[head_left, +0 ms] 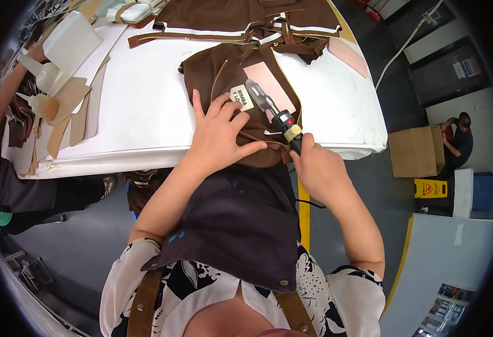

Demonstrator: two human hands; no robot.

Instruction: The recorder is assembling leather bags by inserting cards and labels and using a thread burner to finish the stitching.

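A brown fabric bag piece (204,70) with gold zips lies on the white table in front of me. My left hand (217,135) rests on it, fingers spread, fingertips on a white label (238,94) with dark print. In my right hand (320,171) is the black handle of a small corded hand iron (280,116), its shiny rounded metal tip pointing away from me. The tip lies just right of the label, over or against a pale pink rectangular panel (271,81); whether it touches cannot be told. Part of the handle is hidden by my fingers.
More brown zipped pieces (207,17) lie at the table's far side. Two glue bottles (45,106), a white container (72,42) and card patterns (78,123) crowd the left end. Another person's arm (10,92) reaches in there. Right, a person (462,140) handles a cardboard box (417,151).
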